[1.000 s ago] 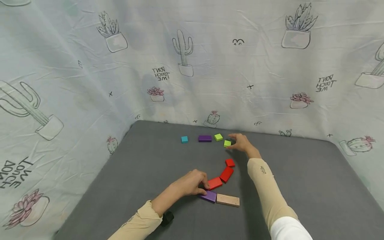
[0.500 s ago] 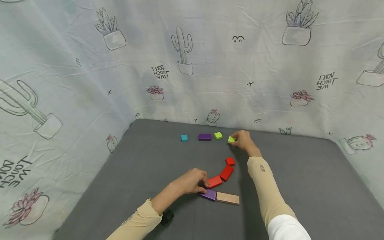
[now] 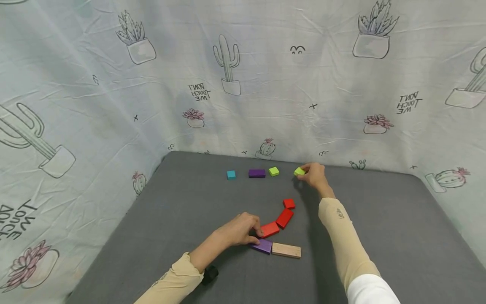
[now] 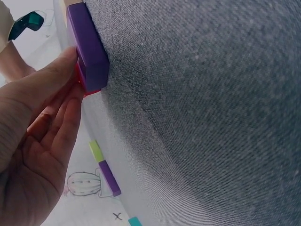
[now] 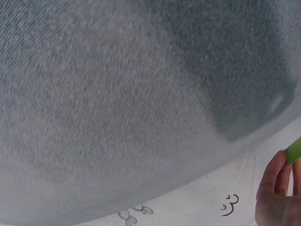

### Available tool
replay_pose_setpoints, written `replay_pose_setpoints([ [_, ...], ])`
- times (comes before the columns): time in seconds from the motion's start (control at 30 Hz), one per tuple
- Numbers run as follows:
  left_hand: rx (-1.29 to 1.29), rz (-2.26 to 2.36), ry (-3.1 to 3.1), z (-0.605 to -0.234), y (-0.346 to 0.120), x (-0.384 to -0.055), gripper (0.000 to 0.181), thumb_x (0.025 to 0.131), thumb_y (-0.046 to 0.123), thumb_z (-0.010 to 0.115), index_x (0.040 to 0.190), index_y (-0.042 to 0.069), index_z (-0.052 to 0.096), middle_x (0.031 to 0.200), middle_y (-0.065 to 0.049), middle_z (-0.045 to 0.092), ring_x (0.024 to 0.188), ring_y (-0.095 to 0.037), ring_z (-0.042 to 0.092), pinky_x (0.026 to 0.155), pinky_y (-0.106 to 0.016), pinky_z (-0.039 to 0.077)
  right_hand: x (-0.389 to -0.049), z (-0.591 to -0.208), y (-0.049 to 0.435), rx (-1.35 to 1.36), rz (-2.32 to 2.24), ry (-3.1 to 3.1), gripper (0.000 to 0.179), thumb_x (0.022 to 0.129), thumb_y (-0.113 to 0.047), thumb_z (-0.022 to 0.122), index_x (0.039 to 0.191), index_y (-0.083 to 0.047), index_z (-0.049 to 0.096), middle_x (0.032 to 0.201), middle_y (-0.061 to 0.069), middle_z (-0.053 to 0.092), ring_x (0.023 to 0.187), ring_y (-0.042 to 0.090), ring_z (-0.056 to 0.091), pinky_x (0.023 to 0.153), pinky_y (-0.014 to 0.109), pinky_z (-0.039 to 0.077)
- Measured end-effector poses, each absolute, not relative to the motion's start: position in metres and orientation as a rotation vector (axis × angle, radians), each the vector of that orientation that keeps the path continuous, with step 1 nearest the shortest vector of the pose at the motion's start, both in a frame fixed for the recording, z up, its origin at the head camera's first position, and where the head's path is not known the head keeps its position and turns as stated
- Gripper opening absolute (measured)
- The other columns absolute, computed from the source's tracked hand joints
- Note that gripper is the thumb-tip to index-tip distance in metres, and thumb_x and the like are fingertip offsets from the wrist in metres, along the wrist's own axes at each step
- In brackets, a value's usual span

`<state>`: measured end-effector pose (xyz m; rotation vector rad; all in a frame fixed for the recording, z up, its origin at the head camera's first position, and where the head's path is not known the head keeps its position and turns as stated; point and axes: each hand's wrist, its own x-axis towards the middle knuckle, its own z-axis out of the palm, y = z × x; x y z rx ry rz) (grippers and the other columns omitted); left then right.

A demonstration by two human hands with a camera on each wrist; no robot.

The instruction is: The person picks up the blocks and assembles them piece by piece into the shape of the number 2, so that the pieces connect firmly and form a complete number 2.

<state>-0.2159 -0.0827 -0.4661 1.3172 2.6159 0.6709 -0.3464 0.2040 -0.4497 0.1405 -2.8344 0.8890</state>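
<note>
Between the thumb and fingertips of my right hand (image 3: 315,175) is a small lime-green block (image 3: 299,171), at the far side of the table. The right wrist view catches only a corner of this green block (image 5: 294,151) at its right edge. My left hand (image 3: 240,229) is bent over the near row of blocks. Its thumb touches the end of a purple block (image 3: 263,245), and its fingers reach the red block (image 3: 270,229) just behind. In the left wrist view, the thumb lies against the purple block (image 4: 87,42), with the fingertips partly hidden behind it.
A plain wooden block (image 3: 286,250) continues the purple one to the right. Two more red blocks, one long (image 3: 284,218) and one short (image 3: 289,204), curve away from the near row. Farther back lie a blue block (image 3: 231,175), a purple block (image 3: 257,173) and another lime-green block (image 3: 274,171).
My right hand has closed its fingers on the lime-green block and carried it to the right and back, away from the other green one. The left hand has stayed in place.
</note>
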Motion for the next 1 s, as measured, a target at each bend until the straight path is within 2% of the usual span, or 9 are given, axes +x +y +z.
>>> replay_pose_setpoints([
  [0.2,1.302,0.669,2.618,-0.466,-0.082,-0.214,0.012,0.076,0.015,0.082,0.085,0.011,0.076,0.085,0.007,0.065,0.082,-0.001,0.061,0.077,-0.018,0.050,-0.340,-0.452,0.201,0.072,0.975,-2.706,0.030,0.077,-0.005,0.075,0.102,0.012,0.069,0.094,0.025,0.069,0.088,0.038,0.064,0.088,0.050,0.044],
  [0.47,1.309,0.689,2.613,-0.467,-0.083,-0.214,0.012,0.076,0.014,0.082,0.087,0.012,0.076,0.086,0.007,0.066,0.083,-0.001,0.061,0.077,-0.017,0.049,-0.335,-0.451,0.196,0.108,1.071,-2.633,0.030,0.079,-0.008,0.077,0.104,0.007,0.071,0.088,0.021,0.071,0.080,0.035,0.066,0.077,0.047,0.051],
  [0.73,1.289,0.722,2.588,-0.466,-0.085,-0.215,0.012,0.077,0.014,0.081,0.088,0.011,0.076,0.086,0.007,0.065,0.083,0.001,0.060,0.077,-0.016,0.049,-0.334,-0.449,0.191,0.176,1.141,-2.600,0.032,0.078,-0.010,0.078,0.106,0.003,0.071,0.087,0.018,0.071,0.078,0.031,0.066,0.075,0.044,0.051],
  [1.0,1.287,0.720,2.587,-0.466,-0.084,-0.216,0.012,0.077,0.014,0.081,0.087,0.012,0.076,0.086,0.008,0.065,0.083,0.001,0.060,0.078,-0.016,0.049,-0.328,-0.447,0.188,0.310,1.288,-2.596,0.032,0.078,-0.008,0.078,0.109,0.001,0.071,0.095,0.018,0.070,0.084,0.028,0.065,0.074,0.039,0.053],
])
